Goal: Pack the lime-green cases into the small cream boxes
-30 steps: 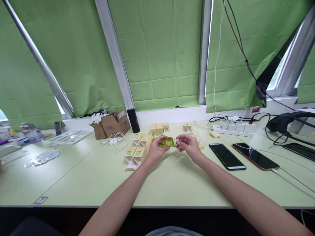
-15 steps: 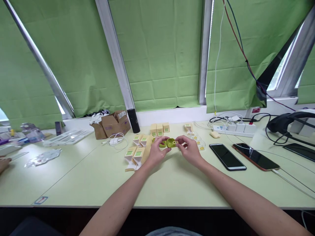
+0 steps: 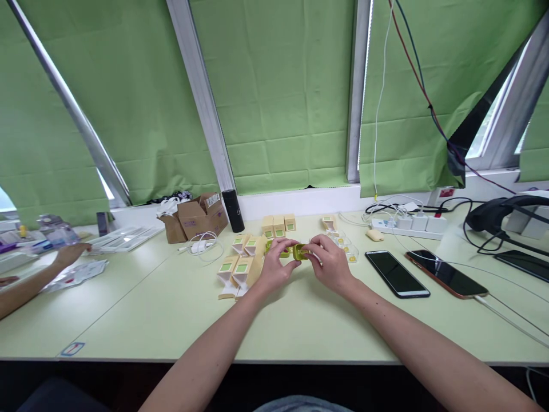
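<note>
Above the table, a small olive-green open case, with two hollow-looking parts, is held between both my hands. My left hand is closed around its left part, fingers partly covering it. At the right part, my right hand pinches the rim with thumb and fingertips. Whether anything small sits inside the case is hidden by the fingers. Several cream boxes with green labels stand just left of my left hand. Behind the case are more small cream boxes. Clear plastic packaging with yellow spots lies beyond my right hand.
Two phones lie to the right, one with a cable. A power strip, cables and a black headset are farther back. A cardboard box and black cylinder stand back left. Another person's arm reaches in at far left.
My right hand's fingers have shifted from a small pale loop at the case's right end onto its right part, which now looks tilted up. The other person's arm has reached in at left.
</note>
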`<state>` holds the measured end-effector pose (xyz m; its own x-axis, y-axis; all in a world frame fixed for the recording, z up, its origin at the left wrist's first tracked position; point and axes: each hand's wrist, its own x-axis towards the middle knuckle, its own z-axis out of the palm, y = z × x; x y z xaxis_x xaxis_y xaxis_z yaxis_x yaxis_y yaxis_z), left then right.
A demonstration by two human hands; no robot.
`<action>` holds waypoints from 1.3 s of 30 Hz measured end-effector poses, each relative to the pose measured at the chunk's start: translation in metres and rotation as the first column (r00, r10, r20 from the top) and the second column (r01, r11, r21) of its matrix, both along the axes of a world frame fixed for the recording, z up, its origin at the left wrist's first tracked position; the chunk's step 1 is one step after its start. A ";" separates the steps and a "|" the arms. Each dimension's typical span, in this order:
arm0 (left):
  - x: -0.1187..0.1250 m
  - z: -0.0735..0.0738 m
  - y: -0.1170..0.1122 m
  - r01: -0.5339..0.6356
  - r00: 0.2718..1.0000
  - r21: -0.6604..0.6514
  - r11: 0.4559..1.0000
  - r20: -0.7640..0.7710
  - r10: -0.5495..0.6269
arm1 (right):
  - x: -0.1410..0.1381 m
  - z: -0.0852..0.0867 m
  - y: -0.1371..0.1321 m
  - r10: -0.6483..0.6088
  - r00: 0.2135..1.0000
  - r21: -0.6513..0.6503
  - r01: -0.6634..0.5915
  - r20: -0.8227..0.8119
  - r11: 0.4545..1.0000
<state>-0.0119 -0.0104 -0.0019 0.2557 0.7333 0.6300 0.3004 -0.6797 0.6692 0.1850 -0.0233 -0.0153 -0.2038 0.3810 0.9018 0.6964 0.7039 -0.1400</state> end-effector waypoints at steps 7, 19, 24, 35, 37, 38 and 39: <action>0.001 0.000 -0.002 0.012 0.999 0.054 0.998 -0.030 -0.011 | -0.001 -0.001 0.000 -0.014 0.999 0.027 0.013 0.034 1.000; 0.000 0.000 -0.003 0.012 0.998 0.096 0.995 -0.061 -0.006 | -0.002 -0.001 0.001 -0.048 0.996 0.053 0.044 0.076 0.998; 0.000 0.000 -0.003 0.017 0.997 0.113 0.993 -0.070 -0.009 | -0.002 -0.002 0.001 -0.056 0.995 0.078 0.049 0.086 0.996; 0.001 0.002 -0.005 0.013 0.997 0.135 0.991 -0.081 -0.002 | -0.001 -0.001 0.003 -0.049 0.991 0.100 0.037 0.125 0.994; 0.000 0.002 -0.006 0.022 0.996 0.137 0.990 -0.086 -0.010 | -0.001 -0.002 0.003 -0.034 0.992 0.107 0.021 0.118 0.994; 0.000 0.002 -0.006 0.028 0.996 0.139 0.990 -0.088 -0.016 | -0.001 -0.002 0.004 -0.027 0.993 0.109 0.014 0.115 0.994; 0.000 0.002 -0.006 0.033 0.996 0.141 0.989 -0.089 -0.021 | -0.001 -0.002 0.004 -0.021 0.993 0.109 0.009 0.114 0.994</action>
<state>-0.0117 -0.0165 0.0003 0.3327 0.6296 0.7021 0.3337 -0.7749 0.5368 0.1842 -0.0194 -0.0170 -0.3034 0.2868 0.9087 0.7141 0.6999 0.0175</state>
